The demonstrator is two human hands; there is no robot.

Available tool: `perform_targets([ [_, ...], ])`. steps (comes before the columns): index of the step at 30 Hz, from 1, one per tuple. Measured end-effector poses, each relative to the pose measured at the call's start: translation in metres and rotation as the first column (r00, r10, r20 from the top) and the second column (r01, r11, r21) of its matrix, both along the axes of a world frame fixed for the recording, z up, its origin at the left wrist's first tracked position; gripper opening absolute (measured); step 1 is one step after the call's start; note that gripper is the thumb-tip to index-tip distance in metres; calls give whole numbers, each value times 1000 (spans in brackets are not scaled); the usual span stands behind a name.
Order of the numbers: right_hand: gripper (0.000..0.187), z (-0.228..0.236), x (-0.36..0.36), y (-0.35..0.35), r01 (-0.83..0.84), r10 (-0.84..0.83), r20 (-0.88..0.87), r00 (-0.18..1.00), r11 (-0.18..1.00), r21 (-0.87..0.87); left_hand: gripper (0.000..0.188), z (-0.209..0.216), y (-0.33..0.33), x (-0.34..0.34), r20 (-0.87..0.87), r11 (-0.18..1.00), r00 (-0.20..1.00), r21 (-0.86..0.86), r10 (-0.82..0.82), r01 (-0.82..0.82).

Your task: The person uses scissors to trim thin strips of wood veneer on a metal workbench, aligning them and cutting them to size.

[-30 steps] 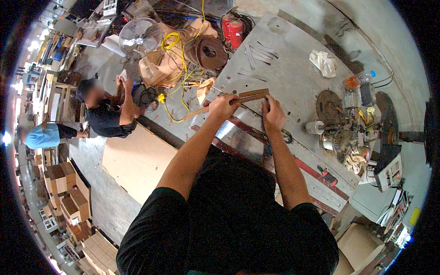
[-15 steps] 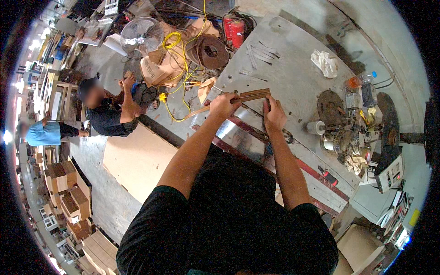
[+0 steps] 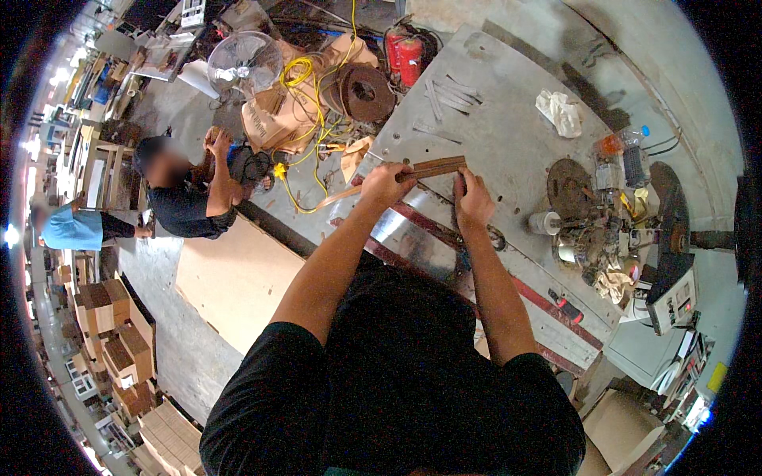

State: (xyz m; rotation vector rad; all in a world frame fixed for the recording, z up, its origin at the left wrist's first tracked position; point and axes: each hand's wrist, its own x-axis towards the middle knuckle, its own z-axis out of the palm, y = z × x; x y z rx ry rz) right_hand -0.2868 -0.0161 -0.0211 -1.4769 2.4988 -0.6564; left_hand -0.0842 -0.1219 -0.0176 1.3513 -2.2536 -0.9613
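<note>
My left hand (image 3: 386, 186) is closed around a bundle of thin brown strips (image 3: 436, 167), held above the metal table. I cannot tell whether they are wood or leather. A paler length of the strips runs out past the left hand toward the lower left. At the bundle's right end, the fingers of my right hand (image 3: 475, 203) are closed on its edge, the fingertips partly hidden. Beneath both hands lies the grey metal tabletop (image 3: 508, 119), with dark red rails (image 3: 421, 220) along its near side.
Several grey strips (image 3: 452, 95) and a crumpled white bag (image 3: 559, 113) lie on the table. A machine (image 3: 591, 238) stands at the right, with a red-and-black tool (image 3: 567, 308) nearer. Behind are red cylinders (image 3: 409, 59), yellow cable (image 3: 298, 71) and a fan (image 3: 244, 63). A co-worker (image 3: 186, 186) is at left.
Both hands and the strips stay in nearly the same place, the bundle's right end a touch lower. The whole view has shifted very slightly.
</note>
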Motion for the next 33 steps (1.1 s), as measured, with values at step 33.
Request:
perform_targets([
  [33, 50, 3, -73, 164, -420, 421, 32, 907, 891, 171, 40, 12, 39, 31, -4, 1000, 1000, 13, 23, -23],
])
